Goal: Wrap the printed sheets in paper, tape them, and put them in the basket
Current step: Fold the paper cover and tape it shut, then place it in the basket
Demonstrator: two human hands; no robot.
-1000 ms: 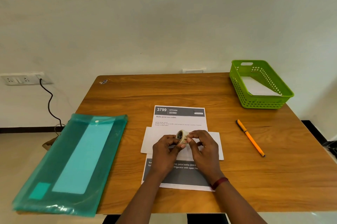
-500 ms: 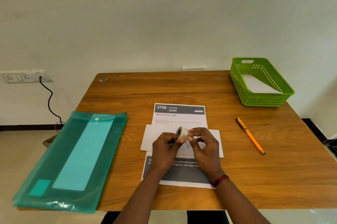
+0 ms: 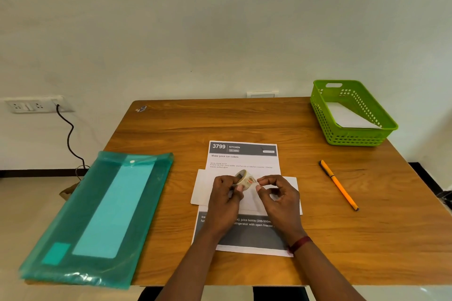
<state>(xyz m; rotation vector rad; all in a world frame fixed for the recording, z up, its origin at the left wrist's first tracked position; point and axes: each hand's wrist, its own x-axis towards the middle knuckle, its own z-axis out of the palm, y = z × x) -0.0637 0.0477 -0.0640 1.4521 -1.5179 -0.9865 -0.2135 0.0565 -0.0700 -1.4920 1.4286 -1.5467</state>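
Since 0.5 s ago the right hand (image 3: 278, 199) has drawn a little to the right, off the tape roll (image 3: 245, 178) it was touching. The left hand (image 3: 225, 199) grips the small roll between thumb and fingers. The right thumb and forefinger sit pinched close just beside it; whether a clear tape end lies between them cannot be told. The printed sheet (image 3: 243, 158) lies flat mid-table, with white wrapping paper (image 3: 201, 190) folded across its middle under both hands. The green basket (image 3: 391, 127) stands well apart at the far right corner. The step looks like drawing out tape: hold the roll steady, pull 1 short strip, and keep the fold from springing open.
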